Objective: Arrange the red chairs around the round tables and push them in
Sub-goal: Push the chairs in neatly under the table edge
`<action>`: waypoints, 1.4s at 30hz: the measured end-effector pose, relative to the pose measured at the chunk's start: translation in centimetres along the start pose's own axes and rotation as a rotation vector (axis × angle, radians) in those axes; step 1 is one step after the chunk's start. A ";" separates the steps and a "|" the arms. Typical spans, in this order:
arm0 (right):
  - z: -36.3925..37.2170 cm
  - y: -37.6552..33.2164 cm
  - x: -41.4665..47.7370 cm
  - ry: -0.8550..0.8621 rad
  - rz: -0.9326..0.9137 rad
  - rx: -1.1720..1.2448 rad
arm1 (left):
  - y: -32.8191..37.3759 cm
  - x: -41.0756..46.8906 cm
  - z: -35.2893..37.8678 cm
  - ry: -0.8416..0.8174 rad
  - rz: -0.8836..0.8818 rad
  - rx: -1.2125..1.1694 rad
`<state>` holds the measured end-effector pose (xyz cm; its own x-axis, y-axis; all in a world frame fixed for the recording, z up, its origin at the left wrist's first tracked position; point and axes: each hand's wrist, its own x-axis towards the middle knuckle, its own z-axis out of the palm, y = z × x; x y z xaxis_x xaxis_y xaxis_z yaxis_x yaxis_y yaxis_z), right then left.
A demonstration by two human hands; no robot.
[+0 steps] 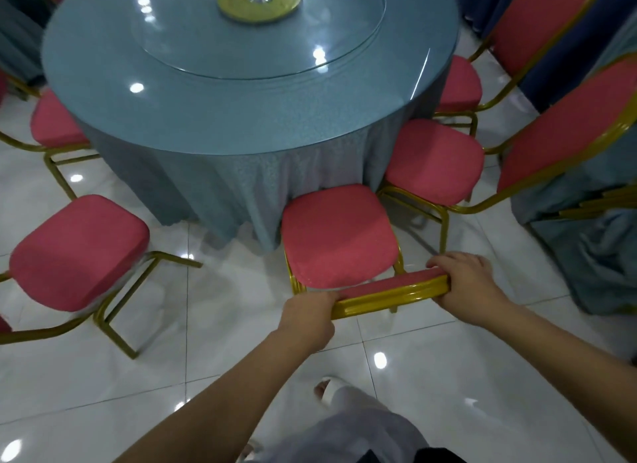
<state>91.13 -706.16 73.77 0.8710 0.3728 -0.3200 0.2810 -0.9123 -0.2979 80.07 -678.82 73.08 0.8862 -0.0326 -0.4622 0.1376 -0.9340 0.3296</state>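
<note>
Because the round bench [206, 110] wears a cloth [220, 186] that hangs down to the tiled floor [431, 359], a chair can go in only until its seat meets the drape. The right chair [432, 161] and the far-right chair [460, 83] sit that way, close against the bench. The near-left chair [77, 252] stands turned off line and clear of the cloth, so it looks not yet arranged. Between them, the chair in hand [336, 233] faces the bench squarely with its seat front touching the drape at the near edge, which suggests the push is nearly complete. Its top rail [389, 292] serves as the handle. The left hand [306, 311] wraps the rail's left end and the right hand [463, 283] its right end, each grip curled round the gold frame, probably so both sides drive evenly.
</note>
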 end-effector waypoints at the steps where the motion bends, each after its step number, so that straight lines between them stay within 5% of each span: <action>1: -0.1 -0.5 -0.1 -0.025 0.046 -0.015 | 0.0 -0.1 0.2 -0.007 -0.001 -0.005; 8: -4.3 -6.8 -1.4 -0.312 0.260 -0.265 | -4.1 -2.6 -1.5 -0.133 0.152 -0.341; 15: 3.2 -30.2 -7.0 -0.181 -0.289 0.237 | -21.6 -16.6 -2.3 0.172 -0.037 -0.704; 25: 14.0 -57.7 -8.5 -0.325 -0.506 0.388 | -45.3 -37.9 -1.9 0.619 -0.491 -0.918; 33: 19.6 -81.5 -2.4 -0.412 -0.684 0.399 | -63.1 -45.0 -6.9 0.810 -0.677 -0.837; 42: 27.1 -106.2 5.7 -0.480 -0.642 0.444 | -80.8 -46.0 -18.2 0.754 -0.700 -0.667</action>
<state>55.34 -602.60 79.22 0.3116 0.9071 -0.2831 0.3860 -0.3931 -0.8346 36.24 -595.35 82.65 0.5334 0.8244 -0.1894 0.6904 -0.2950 0.6606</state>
